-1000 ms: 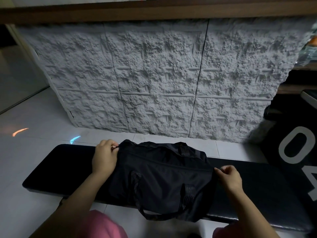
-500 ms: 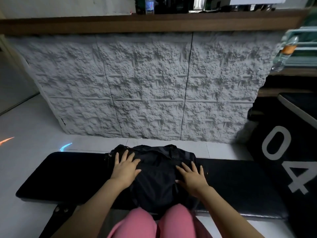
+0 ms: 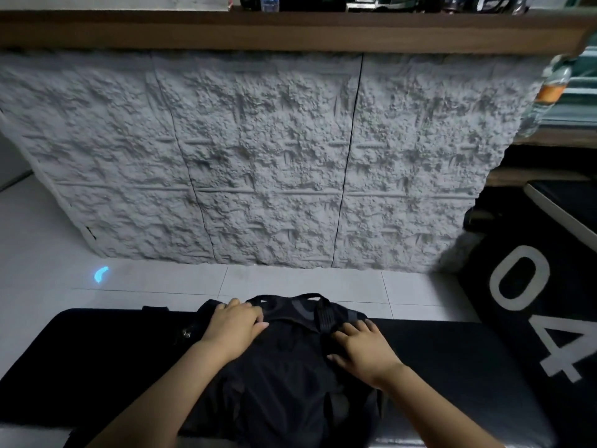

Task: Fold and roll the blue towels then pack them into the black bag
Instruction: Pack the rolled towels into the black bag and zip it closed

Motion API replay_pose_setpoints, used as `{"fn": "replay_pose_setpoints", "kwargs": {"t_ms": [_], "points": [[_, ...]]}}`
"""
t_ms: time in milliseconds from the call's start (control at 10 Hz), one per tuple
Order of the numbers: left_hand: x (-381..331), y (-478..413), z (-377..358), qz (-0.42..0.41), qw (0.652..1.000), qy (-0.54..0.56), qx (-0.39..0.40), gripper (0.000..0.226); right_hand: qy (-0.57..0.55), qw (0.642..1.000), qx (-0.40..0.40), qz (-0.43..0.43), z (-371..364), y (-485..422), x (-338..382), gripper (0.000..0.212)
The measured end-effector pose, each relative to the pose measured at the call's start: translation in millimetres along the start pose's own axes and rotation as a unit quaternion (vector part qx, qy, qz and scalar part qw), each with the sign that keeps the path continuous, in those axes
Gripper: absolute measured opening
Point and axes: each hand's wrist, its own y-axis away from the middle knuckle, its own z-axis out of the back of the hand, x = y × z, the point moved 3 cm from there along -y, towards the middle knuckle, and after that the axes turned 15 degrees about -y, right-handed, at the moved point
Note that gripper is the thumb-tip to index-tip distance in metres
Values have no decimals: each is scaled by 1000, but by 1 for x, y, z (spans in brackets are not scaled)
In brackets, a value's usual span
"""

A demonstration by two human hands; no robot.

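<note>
A textured grey wall panel [image 3: 274, 163] filled the background above a tiled floor [image 3: 290, 286]. A long black padded bench [image 3: 452, 367] ran left to right. On its middle lay the black bag [image 3: 284, 383], its long axis running away from the person, its strap end [image 3: 323, 313] farthest. Its near end was cut off by the frame. The bag's contents could not be seen. The left hand [image 3: 234, 328] and right hand [image 3: 361, 349] lay flat on it, fingers spread, gripping nothing.

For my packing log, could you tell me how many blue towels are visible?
0. Only the black bag shows, under both hands on the bench; towels may be hidden inside.
</note>
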Motion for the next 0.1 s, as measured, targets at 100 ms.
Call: {"fn": "replay_pose_setpoints", "kwargs": {"t_ms": [100], "points": [[8, -38, 10, -13, 993, 87, 78, 31, -27, 1000, -1, -7, 21, -25, -9, 47]]}}
